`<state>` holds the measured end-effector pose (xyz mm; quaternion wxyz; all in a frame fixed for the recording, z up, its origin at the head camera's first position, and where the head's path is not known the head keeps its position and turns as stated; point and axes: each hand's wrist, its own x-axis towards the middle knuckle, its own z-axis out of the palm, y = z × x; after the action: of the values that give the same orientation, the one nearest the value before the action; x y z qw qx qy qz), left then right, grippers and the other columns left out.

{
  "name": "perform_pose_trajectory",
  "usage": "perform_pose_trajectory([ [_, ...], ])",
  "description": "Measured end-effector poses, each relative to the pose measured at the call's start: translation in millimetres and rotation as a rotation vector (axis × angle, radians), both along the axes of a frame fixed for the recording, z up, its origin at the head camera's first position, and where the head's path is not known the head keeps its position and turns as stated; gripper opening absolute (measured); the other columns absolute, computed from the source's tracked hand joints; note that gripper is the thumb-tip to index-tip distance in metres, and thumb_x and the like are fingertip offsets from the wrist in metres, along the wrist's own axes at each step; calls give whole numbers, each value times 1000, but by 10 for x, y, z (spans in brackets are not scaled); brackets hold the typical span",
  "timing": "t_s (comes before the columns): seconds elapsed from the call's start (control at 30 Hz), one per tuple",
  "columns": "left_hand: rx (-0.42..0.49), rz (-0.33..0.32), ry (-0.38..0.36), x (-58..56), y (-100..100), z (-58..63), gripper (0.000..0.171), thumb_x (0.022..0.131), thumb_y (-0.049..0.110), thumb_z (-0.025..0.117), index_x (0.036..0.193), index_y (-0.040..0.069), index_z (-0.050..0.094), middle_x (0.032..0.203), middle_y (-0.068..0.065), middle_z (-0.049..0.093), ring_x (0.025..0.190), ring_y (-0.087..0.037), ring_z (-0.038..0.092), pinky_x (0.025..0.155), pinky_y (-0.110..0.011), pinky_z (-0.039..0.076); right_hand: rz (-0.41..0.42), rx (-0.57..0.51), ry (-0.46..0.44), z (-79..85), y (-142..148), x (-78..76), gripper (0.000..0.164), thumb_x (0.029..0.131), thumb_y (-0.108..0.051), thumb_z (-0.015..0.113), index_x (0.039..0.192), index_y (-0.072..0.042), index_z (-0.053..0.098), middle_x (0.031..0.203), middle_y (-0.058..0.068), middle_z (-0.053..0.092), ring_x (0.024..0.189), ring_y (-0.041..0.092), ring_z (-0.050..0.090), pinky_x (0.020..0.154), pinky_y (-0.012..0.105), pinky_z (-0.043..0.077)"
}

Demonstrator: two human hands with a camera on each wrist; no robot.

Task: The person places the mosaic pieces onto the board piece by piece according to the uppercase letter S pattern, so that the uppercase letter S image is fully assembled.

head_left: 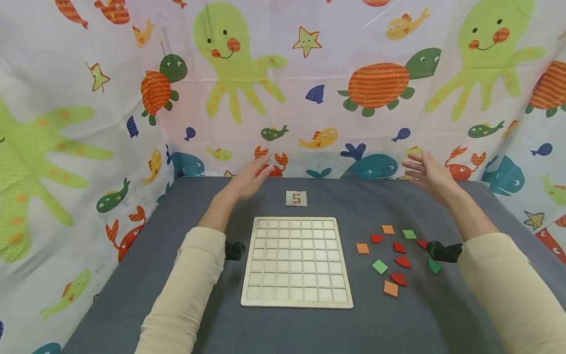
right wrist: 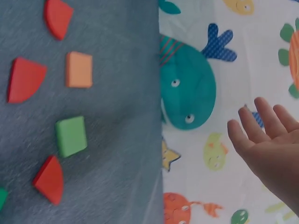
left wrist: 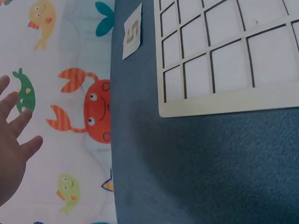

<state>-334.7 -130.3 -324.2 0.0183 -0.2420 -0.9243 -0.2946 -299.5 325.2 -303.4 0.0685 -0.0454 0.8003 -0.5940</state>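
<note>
Grey surface (head_left: 292,330), cartoon sea-creature curtain (head_left: 300,115) behind it. Nearest is a pale grid board (head_left: 296,260), probably light, stiff wood, best held by its side rims. Right of it, toward the surface's right edge, are scattered tiles (head_left: 380,267), likely light, hard and kinda slick, so pinch the sides. Closer to the back edge there's a small card (head_left: 296,198), maybe bendy; take a corner. Left hand (head_left: 249,180) and right hand (head_left: 431,174) are out toward the back edge, fingers loosely spread, holding nothing.

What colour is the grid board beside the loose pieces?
The grid board is pale cream; the head view shows it best.
</note>
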Motion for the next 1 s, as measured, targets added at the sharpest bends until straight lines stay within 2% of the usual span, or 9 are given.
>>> perform_pose_trajectory([
  [0.13, 60, -28, -17, 19, -17, -59, 58, 104, 42, 30, 153, 11, 23, 157, -8, 18, 144, -27, 9, 113, -47, 10, 19, -151, -66, -108, 131, 58, 90, 90, -68, 23, 153, -9, -2, 156, 18, 7, 141, 37, 7, 111, 46, 8],
  [0.23, 89, -42, -16, 47, -47, -111, 56, 105, 40, 30, 153, 12, 23, 157, -7, 18, 143, -24, 10, 113, -47, 11, 46, -272, -109, -205, 229, 116, 88, 90, -66, 26, 154, -12, -2, 153, 1, 30, 142, 31, 12, 111, 43, 9],
  [0.37, 107, -94, -1, 106, -64, -186, 55, 105, 40, 32, 153, 13, 24, 156, -6, 20, 143, -22, 14, 112, -45, 15, 112, -450, -158, -363, 380, 202, 87, 93, -62, 29, 153, -12, -8, 122, -12, 58, 129, 17, 43, 110, 39, 19],
  [0.53, 47, -144, 1, 188, -90, -285, 60, 103, 49, 29, 153, 18, 22, 157, -3, 18, 142, -22, 16, 111, -47, 18, 175, -621, -204, -543, 533, 317, 86, 96, -57, 31, 150, -11, -18, 116, -5, 64, 106, 12, 61, 90, 29, 48],
  [0.63, -28, -172, 12, 226, -116, -360, 60, 102, 50, 30, 153, 18, 23, 157, -3, 18, 142, -24, 18, 111, -50, 15, 196, -698, -227, -644, 635, 379, 84, 97, -55, 32, 150, -14, -18, 117, -1, 64, 107, 16, 61, 88, 31, 49],
  [0.73, -93, -205, 12, 276, -151, -458, 59, 103, 47, 33, 152, 14, 26, 157, -4, 19, 141, -26, 20, 111, -52, 14, 198, -739, -242, -728, 736, 440, 67, 98, -53, 32, 153, -18, 19, 117, 2, 65, 107, 19, 62, 88, 33, 49],
  [0.83, -145, -241, -10, 345, -190, -551, 58, 103, 44, 37, 151, 13, 29, 156, -4, 20, 141, -27, 22, 110, -52, 17, 201, -754, -263, -787, 820, 506, 54, 99, -52, 32, 128, -13, 55, 117, 3, 65, 107, 20, 62, 89, 35, 49],
  [0.9, -179, -262, -27, 383, -219, -605, 59, 102, 44, 39, 151, 12, 30, 156, -5, 21, 140, -27, 24, 109, -52, 21, 217, -755, -277, -816, 870, 547, 53, 100, -51, 30, 117, -14, 64, 117, 4, 65, 108, 20, 61, 89, 35, 49],
  [1.0, -228, -283, -43, 424, -254, -663, 61, 101, 45, 42, 151, 12, 30, 156, -7, 22, 139, -29, 25, 108, -53, 24, 254, -745, -289, -850, 941, 601, 56, 101, -49, 26, 118, -13, 65, 119, 4, 64, 109, 20, 61, 90, 35, 48],
])
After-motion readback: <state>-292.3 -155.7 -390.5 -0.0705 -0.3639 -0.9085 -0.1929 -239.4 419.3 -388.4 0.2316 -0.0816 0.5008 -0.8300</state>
